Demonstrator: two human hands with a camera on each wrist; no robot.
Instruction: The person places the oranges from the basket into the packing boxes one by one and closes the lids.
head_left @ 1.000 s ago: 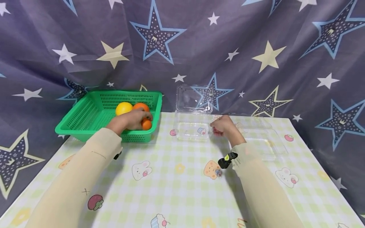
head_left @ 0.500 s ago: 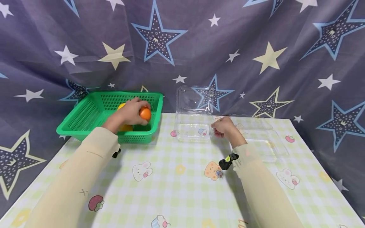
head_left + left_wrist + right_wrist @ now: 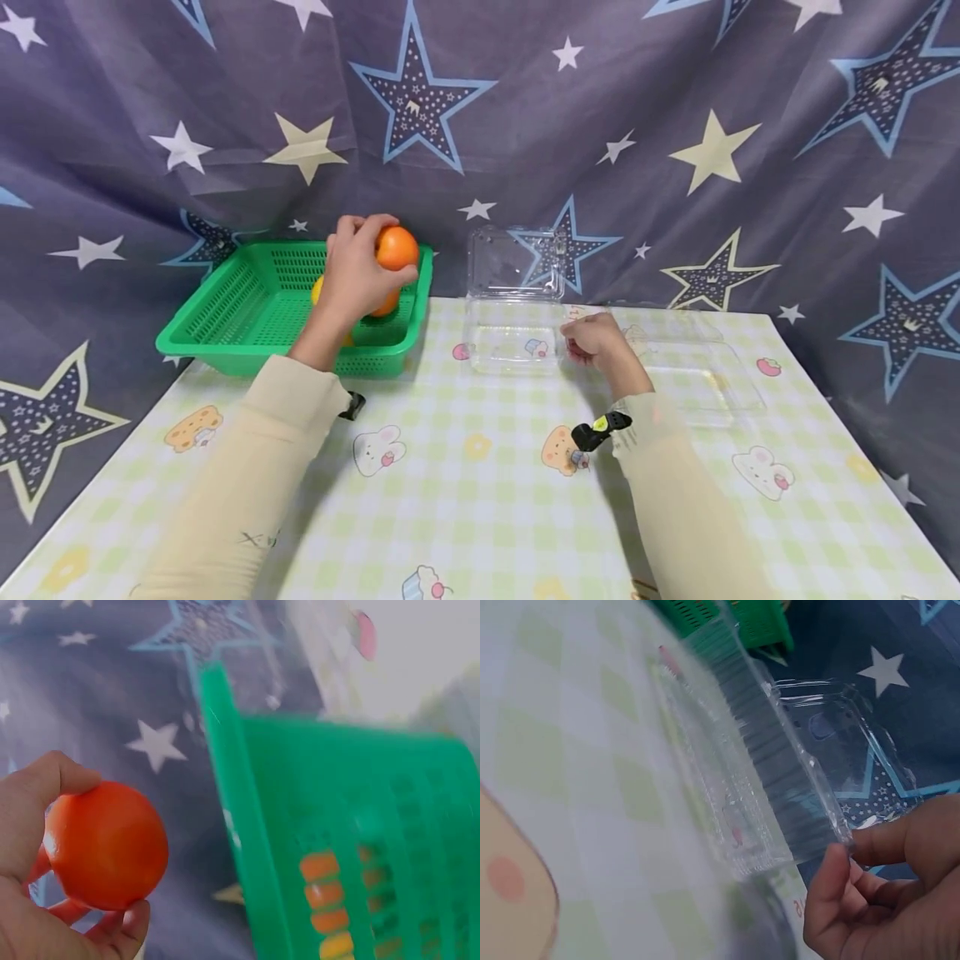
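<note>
My left hand (image 3: 352, 275) grips an orange (image 3: 397, 248), raised above the right end of a green basket (image 3: 262, 321). In the left wrist view, the thumb and fingers curl round the smooth orange (image 3: 112, 844), beside the basket wall (image 3: 285, 795). Another orange (image 3: 386, 305) and a yellow fruit (image 3: 317, 289) stay in the basket, partly hidden behind the hand. My right hand (image 3: 596, 340) pinches the right rim of a clear plastic clamshell box (image 3: 513, 297), whose lid (image 3: 487, 262) stands upright at the back. The right wrist view shows thumb and finger on the rim of that box (image 3: 769, 750).
A second clear plastic box (image 3: 697, 392) lies to the right, partly behind my right forearm. The table (image 3: 465, 508) has a green-checked cloth with cartoon prints. A dark star-patterned curtain (image 3: 525, 150) hangs right behind the table's back edge.
My left hand has taken hold of an orange and lifted it up from inside the basket to above its rim. The right hand keeps its place on the box.
</note>
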